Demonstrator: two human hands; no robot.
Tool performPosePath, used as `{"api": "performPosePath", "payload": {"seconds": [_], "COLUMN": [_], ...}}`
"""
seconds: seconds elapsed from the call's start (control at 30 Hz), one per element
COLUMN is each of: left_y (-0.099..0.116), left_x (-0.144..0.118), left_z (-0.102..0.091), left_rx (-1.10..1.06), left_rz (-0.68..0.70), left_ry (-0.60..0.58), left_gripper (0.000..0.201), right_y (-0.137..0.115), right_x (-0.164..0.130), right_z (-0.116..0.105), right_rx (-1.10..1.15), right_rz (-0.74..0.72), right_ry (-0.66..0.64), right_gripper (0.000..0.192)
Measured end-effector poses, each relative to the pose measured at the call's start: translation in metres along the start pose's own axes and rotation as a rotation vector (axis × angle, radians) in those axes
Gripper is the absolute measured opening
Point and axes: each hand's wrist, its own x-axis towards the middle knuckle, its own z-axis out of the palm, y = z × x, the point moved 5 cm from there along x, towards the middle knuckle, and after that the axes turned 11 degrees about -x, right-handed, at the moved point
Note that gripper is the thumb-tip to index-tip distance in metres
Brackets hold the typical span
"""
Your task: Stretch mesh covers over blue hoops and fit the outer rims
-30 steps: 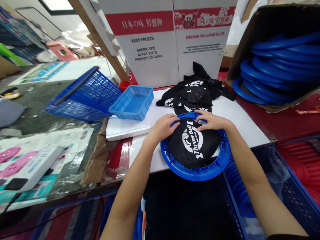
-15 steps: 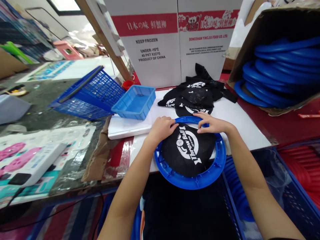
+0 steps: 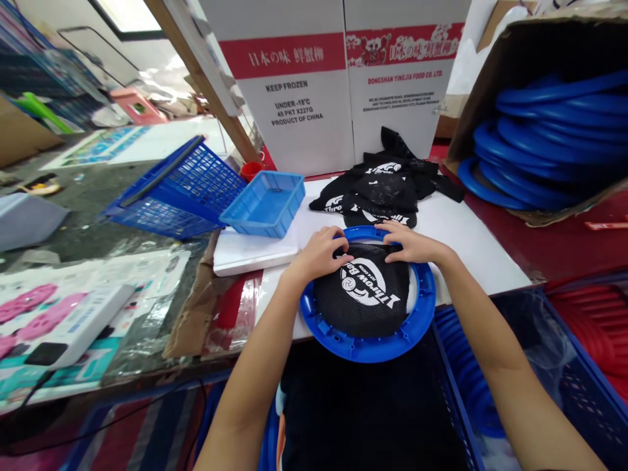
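Note:
A blue plastic ring (image 3: 426,297) lies at the near edge of the white board, its ribbed side facing up. Inside it is a round piece of black mesh fabric (image 3: 360,317) with white "Throw Ball" print. My left hand (image 3: 324,254) pinches the fabric's upper left edge, fingers curled over the ring's rim. Opposite, my right hand (image 3: 409,243) grips the upper right edge, its thumb on the mesh and fingers on the far rim. Just beyond the ring lies a pile of black printed mesh pieces (image 3: 380,190).
A cardboard box of blue rings (image 3: 544,140) stands at right. To the left are a small blue tray (image 3: 265,226) and a tilted blue basket (image 3: 179,196). White cartons (image 3: 299,140) close off the back. Below right, a crate holds red rings (image 3: 589,327).
The mesh fabric has turned inside the ring, so its print lies more level. Its top edge is now pulled straighter between my hands. My left fingers have curled more.

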Motion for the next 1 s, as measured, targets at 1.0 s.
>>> {"api": "performPosePath", "payload": {"seconds": [1.0], "left_y": [-0.029], "left_x": [-0.009], "left_z": [-0.020], "left_rx": [-0.519], "left_rz": [-0.426], "left_ry": [0.136], "left_gripper": [0.013], "right_y": [0.012], "right_x": [0.008], "right_z": [-0.009], "right_rx": [0.113], "right_rz": [0.026], "right_ry": [0.253], "right_gripper": [0.029]}}
